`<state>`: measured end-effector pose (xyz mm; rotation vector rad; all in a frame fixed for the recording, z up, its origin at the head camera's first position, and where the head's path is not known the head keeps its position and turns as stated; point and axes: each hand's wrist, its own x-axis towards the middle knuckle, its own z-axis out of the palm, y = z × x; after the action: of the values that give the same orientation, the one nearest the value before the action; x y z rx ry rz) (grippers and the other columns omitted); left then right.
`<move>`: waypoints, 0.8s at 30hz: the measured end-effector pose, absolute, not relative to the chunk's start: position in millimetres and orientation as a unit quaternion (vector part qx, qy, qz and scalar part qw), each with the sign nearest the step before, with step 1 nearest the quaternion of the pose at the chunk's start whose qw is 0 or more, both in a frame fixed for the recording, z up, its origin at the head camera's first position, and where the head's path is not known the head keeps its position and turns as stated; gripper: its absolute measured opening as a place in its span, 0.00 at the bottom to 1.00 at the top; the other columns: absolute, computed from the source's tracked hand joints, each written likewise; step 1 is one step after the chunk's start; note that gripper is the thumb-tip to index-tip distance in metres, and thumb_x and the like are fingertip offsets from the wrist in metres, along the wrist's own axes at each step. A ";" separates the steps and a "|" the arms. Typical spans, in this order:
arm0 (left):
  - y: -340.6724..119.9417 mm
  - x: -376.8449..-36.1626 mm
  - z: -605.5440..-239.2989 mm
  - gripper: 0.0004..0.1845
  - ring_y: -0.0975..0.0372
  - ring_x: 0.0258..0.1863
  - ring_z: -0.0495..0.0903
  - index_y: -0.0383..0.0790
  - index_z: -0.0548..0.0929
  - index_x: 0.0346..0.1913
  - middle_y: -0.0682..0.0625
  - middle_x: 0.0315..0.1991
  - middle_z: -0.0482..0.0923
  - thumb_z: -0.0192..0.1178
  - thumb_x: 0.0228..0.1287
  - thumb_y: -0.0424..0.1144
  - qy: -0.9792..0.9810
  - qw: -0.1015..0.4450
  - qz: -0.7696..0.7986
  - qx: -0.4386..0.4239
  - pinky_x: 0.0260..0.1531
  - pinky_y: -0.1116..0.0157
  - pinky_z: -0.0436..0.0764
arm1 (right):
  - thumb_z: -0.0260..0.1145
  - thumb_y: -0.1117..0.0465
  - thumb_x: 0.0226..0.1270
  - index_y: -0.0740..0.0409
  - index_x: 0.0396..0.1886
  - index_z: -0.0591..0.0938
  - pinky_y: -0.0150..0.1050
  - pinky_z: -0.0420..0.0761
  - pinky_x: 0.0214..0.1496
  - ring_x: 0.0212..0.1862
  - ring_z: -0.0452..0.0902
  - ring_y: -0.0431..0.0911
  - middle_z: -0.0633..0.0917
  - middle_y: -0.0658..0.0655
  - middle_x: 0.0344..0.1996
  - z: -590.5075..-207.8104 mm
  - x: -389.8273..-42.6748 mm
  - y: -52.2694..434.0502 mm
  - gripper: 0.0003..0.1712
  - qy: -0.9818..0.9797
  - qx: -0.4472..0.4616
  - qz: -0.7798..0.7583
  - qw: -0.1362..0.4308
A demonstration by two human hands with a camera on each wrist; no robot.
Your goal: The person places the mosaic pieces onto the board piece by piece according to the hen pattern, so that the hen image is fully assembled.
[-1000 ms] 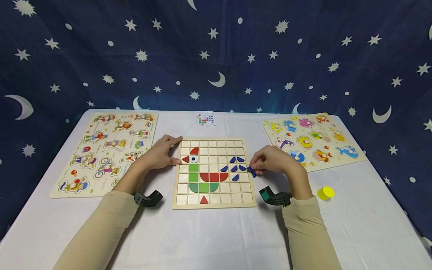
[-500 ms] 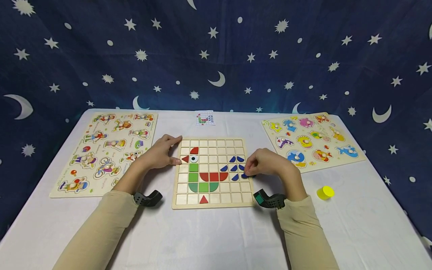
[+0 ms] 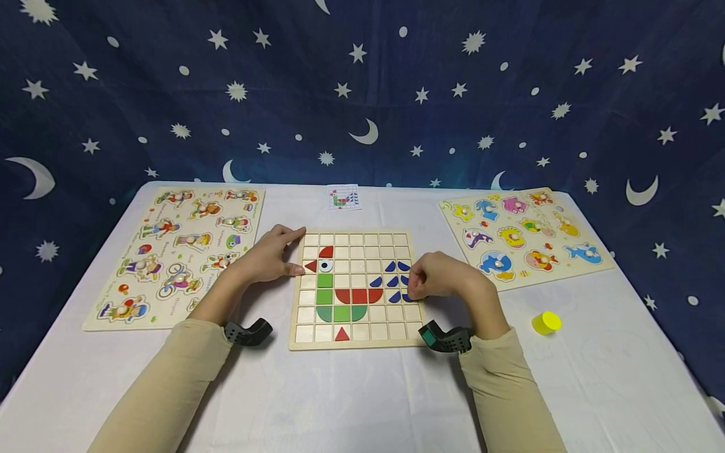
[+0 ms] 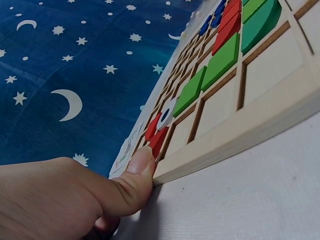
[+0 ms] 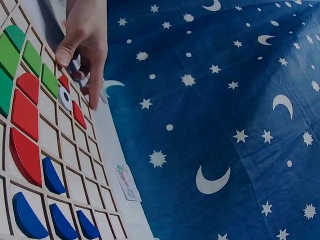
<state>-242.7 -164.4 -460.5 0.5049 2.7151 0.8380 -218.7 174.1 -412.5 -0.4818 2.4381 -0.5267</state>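
Right hand [image 3: 438, 277] pinched a blue piece [image 3: 407, 297] at the grid board's [image 3: 355, 343] three o'clock edge. Left hand [image 3: 267, 258], fingers relaxed, pressed the board's nine o'clock edge.

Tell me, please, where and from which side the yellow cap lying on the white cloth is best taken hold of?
Grip the yellow cap across its round side wall, coming straight down from above. It lies alone on the white cloth, apart from the grid board and the animal puzzle, so fingers have room on either side. The right hand is nearest, though busy at the board's blue pieces.
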 end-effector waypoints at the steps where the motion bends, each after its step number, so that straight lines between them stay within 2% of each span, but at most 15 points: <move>1: -164.4 -242.7 -460.6 0.48 0.48 0.58 0.65 0.35 0.59 0.72 0.36 0.58 0.65 0.72 0.49 0.43 0.933 0.127 0.288 0.173 0.64 0.47 0.62 | 0.71 0.62 0.55 0.53 0.20 0.82 0.32 0.68 0.29 0.24 0.68 0.40 0.75 0.46 0.17 -412.7 -218.5 173.4 0.08 0.917 -0.181 -0.195 0.297; 24: -164.0 -242.6 -459.5 0.48 0.47 0.59 0.65 0.36 0.58 0.72 0.36 0.59 0.64 0.72 0.49 0.43 0.934 0.133 0.286 0.166 0.64 0.47 0.62 | 0.72 0.60 0.55 0.53 0.21 0.82 0.32 0.67 0.28 0.24 0.68 0.40 0.74 0.47 0.17 -413.3 -218.1 171.8 0.08 0.920 -0.152 -0.190 0.309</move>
<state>-242.6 -164.0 -459.5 0.4808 2.7106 0.8306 -218.1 171.8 -413.3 -0.4030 2.4305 -0.5017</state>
